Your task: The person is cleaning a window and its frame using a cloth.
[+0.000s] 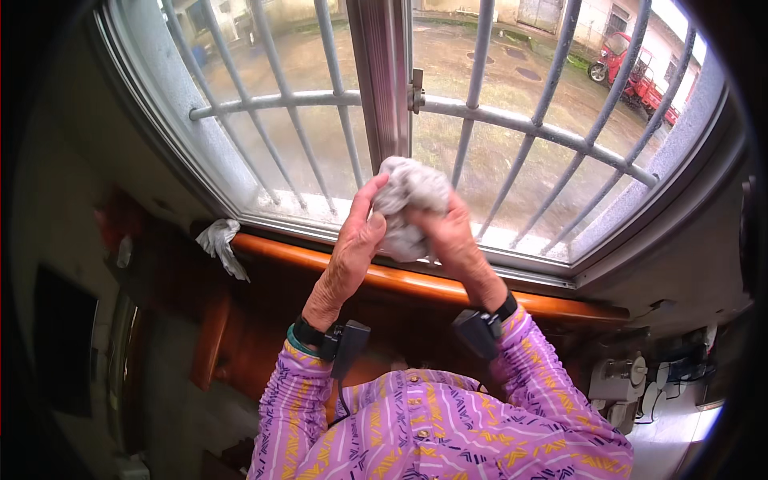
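Observation:
Both hands hold one crumpled pale grey-white cloth in front of the window. My left hand grips its left side, thumb towards me. My right hand is blurred and holds the cloth from the right, some of its fingers hidden in the folds. Behind the cloth rises the window's metal middle frame, with a latch on its right side. The left glass pane looks hazy. Below my hands runs a varnished wooden rail, seemingly the top of a bench.
Metal security bars stand beyond the glass. A second whitish cloth hangs over the rail's left end. A white appliance sits at the lower right among cords. Outside, a red three-wheeled vehicle is parked in the yard.

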### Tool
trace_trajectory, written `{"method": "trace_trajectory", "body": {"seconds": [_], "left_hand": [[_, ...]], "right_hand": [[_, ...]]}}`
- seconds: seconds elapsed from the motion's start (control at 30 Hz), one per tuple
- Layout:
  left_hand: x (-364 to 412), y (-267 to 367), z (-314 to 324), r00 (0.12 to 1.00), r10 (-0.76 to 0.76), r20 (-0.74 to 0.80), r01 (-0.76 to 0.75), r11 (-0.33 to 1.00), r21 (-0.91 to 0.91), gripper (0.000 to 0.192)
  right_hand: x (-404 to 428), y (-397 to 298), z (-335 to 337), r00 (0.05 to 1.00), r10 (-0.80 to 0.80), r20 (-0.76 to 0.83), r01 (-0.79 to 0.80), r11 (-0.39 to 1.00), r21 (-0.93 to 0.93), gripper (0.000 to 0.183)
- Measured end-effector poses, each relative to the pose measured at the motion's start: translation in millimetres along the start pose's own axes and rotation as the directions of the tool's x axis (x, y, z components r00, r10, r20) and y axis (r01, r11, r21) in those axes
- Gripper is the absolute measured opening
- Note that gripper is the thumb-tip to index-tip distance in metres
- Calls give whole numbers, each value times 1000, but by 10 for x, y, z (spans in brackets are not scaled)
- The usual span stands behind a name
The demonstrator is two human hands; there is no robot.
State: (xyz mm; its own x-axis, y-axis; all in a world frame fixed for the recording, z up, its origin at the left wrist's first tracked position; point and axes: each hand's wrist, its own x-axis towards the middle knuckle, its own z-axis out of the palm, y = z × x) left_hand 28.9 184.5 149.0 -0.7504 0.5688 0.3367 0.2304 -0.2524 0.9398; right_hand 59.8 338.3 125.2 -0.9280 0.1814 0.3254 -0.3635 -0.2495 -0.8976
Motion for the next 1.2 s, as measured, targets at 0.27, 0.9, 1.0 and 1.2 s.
{"method": "trace_trajectory", "body": {"seconds": [0.27,0.9,1.0,1.2], "left_hand": [[262,-37,124,960,109,-257,-54,976,212,23],[1163,-54,206,823,517,-236,-100,541,835,31],[1096,-41,157,784,588,-198,-73,404,912,35],[1125,-62,138,774,624,-106,-120,308,944,34]], "right_hand": [[857,-552,-395,787,-559,-260,534,829,-164,29],[1348,-868,-285,563,-785,259,605,178,-776,49],[1215,-893,-309,694,-669,266,562,273,-781,49],[1483,-1229,-172,575,-779,249,582,176,-794,52]]}}
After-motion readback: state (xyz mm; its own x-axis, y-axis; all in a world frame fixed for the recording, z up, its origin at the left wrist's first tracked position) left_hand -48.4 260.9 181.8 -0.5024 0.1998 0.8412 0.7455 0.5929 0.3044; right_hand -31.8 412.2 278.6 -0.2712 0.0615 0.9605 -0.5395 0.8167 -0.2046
